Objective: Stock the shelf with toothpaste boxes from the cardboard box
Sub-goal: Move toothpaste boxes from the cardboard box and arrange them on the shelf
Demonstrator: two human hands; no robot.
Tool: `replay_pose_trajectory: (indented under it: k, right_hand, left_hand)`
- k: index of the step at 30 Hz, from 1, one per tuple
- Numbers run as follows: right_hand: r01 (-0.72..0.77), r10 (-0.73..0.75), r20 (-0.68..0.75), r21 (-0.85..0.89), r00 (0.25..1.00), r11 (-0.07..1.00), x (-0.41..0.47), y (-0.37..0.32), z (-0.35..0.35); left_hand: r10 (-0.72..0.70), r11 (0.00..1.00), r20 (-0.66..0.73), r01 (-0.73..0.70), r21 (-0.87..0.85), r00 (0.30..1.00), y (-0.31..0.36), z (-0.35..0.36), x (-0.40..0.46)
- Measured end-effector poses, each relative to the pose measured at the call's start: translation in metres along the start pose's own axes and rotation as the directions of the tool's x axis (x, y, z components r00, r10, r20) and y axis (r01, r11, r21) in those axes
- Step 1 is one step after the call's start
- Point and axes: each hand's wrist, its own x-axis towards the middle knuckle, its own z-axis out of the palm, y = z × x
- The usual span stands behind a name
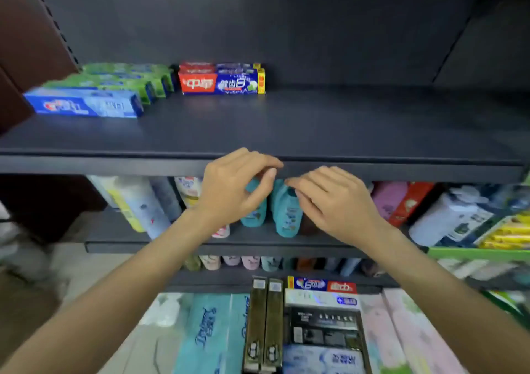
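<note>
Both hands hang in front of the shelf's (315,132) front lip, close together, with a small gap between their fingertips. The left hand (232,187) has its fingers loosely curled, thumb tip near the forefinger, and nothing shows between them. The right hand (332,201) is likewise loosely curled, fingers pointing toward the left hand, and it holds nothing.

The toothpaste boxes already stocked lie well beyond the hands, at the back of the shelf. Up and just left of the left hand stands a red-and-blue box (222,82), with at least one more like it behind. Farther left of that hand runs a row of green boxes (126,79), one behind another, and a blue box (83,104) lies nearest the front at the far left. The shelf beyond the right hand is bare dark board.

Right behind the hands, one level lower, two teal bottles (286,210) stand side by side; the left hand covers part of one. To the left of the left hand on that level are pale bottles (134,201), and to the right of the right hand a pink pack (388,198) and a red pack (413,201).

Below the forearms lie more boxes: two brown boxes (263,322), a red-and-blue one (321,284) and tissue packs (206,330). The picture is blurred, so the cardboard box itself cannot be made out.
</note>
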Motion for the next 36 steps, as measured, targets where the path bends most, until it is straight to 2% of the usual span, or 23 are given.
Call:
replay_pose_trajectory:
  k: [3,5,7,9,11,12,14,16,20,24,26,29,31,36]
  right_hand:
    - [-0.032,0.013,0.18,0.103,0.984,0.994,-0.077,-0.016,0.0]
    - [-0.142,0.079,0.355,0.154,0.931,0.978,-0.127,-0.025,0.007]
    - [-0.264,0.134,0.536,0.174,0.833,0.949,-0.173,-0.032,0.016]
    - [-0.388,0.173,0.704,0.157,0.689,0.908,-0.212,-0.035,0.029]
    - [-0.487,0.192,0.825,0.112,0.532,0.866,-0.242,-0.035,0.045]
    - [-0.506,0.198,0.853,0.088,0.482,0.858,-0.253,-0.034,0.054]
    - [-0.526,0.215,0.882,0.043,0.42,0.849,-0.268,-0.033,0.073]
    - [-0.538,0.235,0.894,0.008,0.381,0.843,-0.276,-0.033,0.093]
    - [-0.552,0.281,0.905,-0.064,0.319,0.831,-0.286,-0.04,0.137]
    - [-0.563,0.321,0.916,-0.137,0.242,0.815,-0.289,-0.046,0.166]
    - [-0.551,0.373,0.886,-0.172,0.277,0.817,-0.291,-0.048,0.172]
    - [-0.497,0.409,0.823,-0.184,0.394,0.848,-0.296,-0.049,0.174]
    - [-0.464,0.403,0.807,-0.185,0.431,0.866,-0.294,-0.051,0.171]
    - [-0.56,0.454,0.717,-0.108,0.529,0.822,-0.287,-0.06,0.141]
  left_hand:
    - [-0.148,0.986,0.165,0.158,-0.048,0.975,0.036,0.032,-0.061]
    - [-0.342,0.928,0.337,0.372,-0.026,0.877,0.057,0.059,-0.104]
    - [-0.525,0.81,0.512,0.584,0.054,0.68,0.071,0.087,-0.144]
    - [-0.649,0.681,0.618,0.7,0.213,0.443,0.079,0.111,-0.178]
    - [-0.762,0.526,0.6,0.774,0.353,0.244,0.082,0.127,-0.207]
    - [-0.81,0.439,0.564,0.806,0.396,0.164,0.082,0.132,-0.22]
    - [-0.874,0.294,0.483,0.851,0.435,0.055,0.082,0.138,-0.245]
    - [-0.901,0.231,0.435,0.855,0.463,0.008,0.081,0.142,-0.265]
    - [-0.898,0.207,0.434,0.811,0.548,-0.064,0.079,0.154,-0.291]
    - [-0.886,0.227,0.457,0.79,0.57,-0.075,0.081,0.169,-0.305]
    - [-0.892,0.222,0.448,0.804,0.552,-0.062,0.082,0.173,-0.31]
    - [-0.893,0.246,0.449,0.795,0.554,-0.038,0.081,0.173,-0.312]
    - [-0.891,0.246,0.452,0.795,0.554,-0.039,0.077,0.169,-0.312]
    - [-0.871,0.257,0.49,0.807,0.531,-0.045,0.075,0.162,-0.311]
